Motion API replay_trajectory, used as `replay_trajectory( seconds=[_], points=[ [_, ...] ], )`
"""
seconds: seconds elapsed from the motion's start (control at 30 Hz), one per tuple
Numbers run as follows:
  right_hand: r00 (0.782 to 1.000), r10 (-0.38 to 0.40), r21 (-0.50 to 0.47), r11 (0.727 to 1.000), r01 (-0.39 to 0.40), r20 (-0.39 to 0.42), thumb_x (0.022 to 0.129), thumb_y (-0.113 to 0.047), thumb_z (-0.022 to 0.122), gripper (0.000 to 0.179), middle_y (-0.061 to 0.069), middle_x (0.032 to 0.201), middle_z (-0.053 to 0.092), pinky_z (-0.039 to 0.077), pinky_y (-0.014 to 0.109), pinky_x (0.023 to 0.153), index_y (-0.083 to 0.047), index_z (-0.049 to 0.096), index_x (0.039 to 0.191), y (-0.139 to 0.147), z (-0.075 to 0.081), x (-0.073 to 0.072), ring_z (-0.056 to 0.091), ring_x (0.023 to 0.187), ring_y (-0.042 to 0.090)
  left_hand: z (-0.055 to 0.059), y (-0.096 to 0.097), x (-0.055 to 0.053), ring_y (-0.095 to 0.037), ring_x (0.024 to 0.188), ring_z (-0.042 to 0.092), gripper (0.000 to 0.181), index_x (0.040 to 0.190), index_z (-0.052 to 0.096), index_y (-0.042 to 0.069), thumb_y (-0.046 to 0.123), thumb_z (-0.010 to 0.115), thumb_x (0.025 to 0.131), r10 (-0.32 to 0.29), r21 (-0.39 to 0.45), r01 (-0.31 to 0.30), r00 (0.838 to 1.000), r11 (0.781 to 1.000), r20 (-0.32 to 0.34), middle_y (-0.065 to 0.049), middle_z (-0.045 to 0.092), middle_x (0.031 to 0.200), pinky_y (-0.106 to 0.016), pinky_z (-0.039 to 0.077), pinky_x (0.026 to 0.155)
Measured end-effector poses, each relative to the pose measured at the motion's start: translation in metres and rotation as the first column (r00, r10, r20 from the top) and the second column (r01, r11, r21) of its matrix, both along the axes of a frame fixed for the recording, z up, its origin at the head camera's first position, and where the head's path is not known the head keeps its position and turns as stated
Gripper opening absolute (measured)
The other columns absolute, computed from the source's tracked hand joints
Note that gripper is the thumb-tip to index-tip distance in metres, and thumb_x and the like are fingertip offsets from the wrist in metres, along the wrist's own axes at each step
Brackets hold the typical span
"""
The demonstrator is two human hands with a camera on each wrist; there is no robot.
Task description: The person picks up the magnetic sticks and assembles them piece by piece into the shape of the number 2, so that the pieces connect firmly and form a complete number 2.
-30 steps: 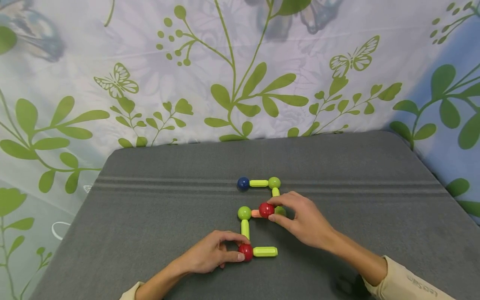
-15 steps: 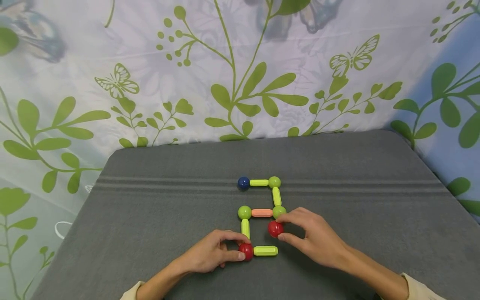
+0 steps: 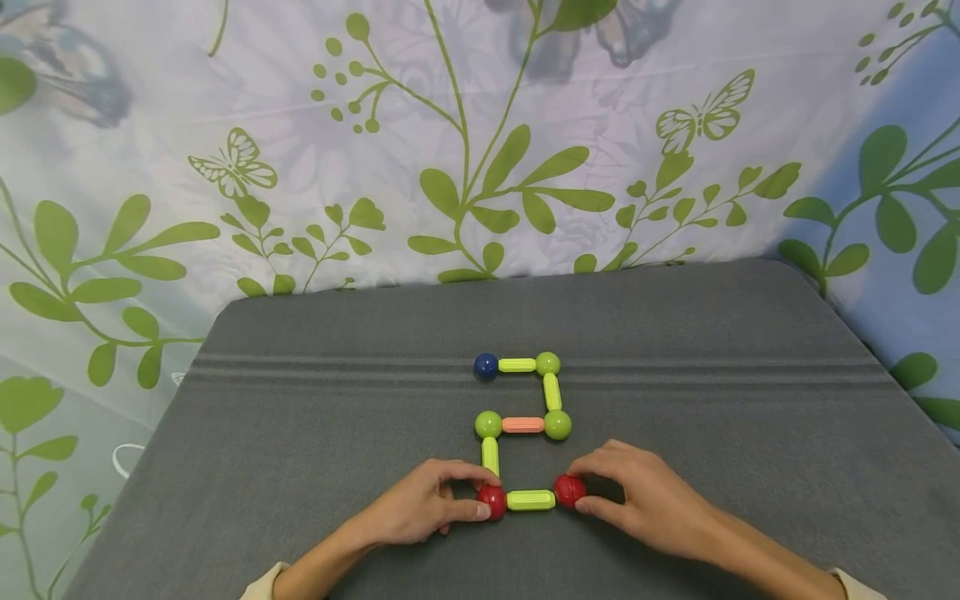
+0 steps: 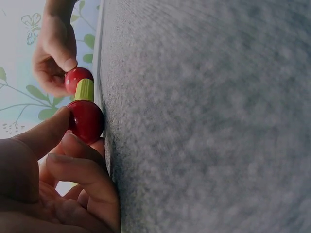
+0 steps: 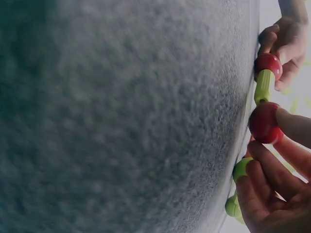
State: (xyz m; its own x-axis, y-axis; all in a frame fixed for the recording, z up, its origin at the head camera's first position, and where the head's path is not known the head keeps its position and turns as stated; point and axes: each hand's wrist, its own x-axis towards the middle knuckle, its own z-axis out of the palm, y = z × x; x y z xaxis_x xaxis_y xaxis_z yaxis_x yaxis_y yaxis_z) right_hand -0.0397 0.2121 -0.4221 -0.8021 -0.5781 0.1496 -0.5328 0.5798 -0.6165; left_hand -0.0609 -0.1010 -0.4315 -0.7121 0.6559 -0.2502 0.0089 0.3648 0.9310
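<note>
My left hand pinches a red ball between thumb and fingers at the near left corner of a flat chain of balls and rods. From that ball a yellow-green rod runs right. At its far end a second red ball is pinched by my right hand, right at the rod's tip. Above the left ball, a yellow-green rod leads up to a green ball. An orange rod joins that to another green ball. Both red balls also show in the left wrist view.
Further back, a yellow-green rod rises to a green ball, and another rod ends at a dark blue ball. Everything lies on a grey cloth-covered table. A leaf-patterned curtain hangs behind it.
My right hand has brought its red ball from over the orange rod, toward me and slightly right, to the free end of the near rod. The left hand has stayed on its ball.
</note>
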Motion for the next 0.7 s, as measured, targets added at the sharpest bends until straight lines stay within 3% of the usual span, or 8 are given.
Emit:
replay_trajectory(
  seconds=[0.2, 0.7],
  points=[
    [0.999, 0.043, -0.001, 0.999, -0.043, 0.000, 0.091, -0.032, 0.073, 0.021, -0.021, 0.100, 0.060, 0.051, 0.029, 0.075, -0.025, 0.069, 0.110, 0.0000, -0.0033, 0.0027, 0.057, 0.091, 0.002, -0.0001, 0.0002, 0.0003, -0.006, 0.049, 0.044, 0.025, 0.116, 0.072, 0.019, 0.025, 0.073, 0.092, 0.008, -0.006, -0.008, 1.000, 1.000, -0.001, 0.004, 0.064, 0.100, -0.018, 0.036, 0.044],
    [0.996, 0.031, 0.010, 0.999, -0.032, 0.083, 0.093, -0.037, 0.070, 0.022, -0.022, 0.101, 0.061, 0.051, 0.030, 0.077, -0.027, 0.068, 0.112, 0.0012, -0.0029, 0.0020, 0.057, 0.093, 0.002, -0.0005, -0.0004, 0.0013, -0.006, 0.049, 0.044, 0.025, 0.117, 0.071, 0.019, 0.025, 0.071, 0.093, 0.004, 0.003, -0.004, 1.000, 1.000, 0.001, 0.004, 0.064, 0.102, -0.018, 0.038, 0.046]
  ],
)
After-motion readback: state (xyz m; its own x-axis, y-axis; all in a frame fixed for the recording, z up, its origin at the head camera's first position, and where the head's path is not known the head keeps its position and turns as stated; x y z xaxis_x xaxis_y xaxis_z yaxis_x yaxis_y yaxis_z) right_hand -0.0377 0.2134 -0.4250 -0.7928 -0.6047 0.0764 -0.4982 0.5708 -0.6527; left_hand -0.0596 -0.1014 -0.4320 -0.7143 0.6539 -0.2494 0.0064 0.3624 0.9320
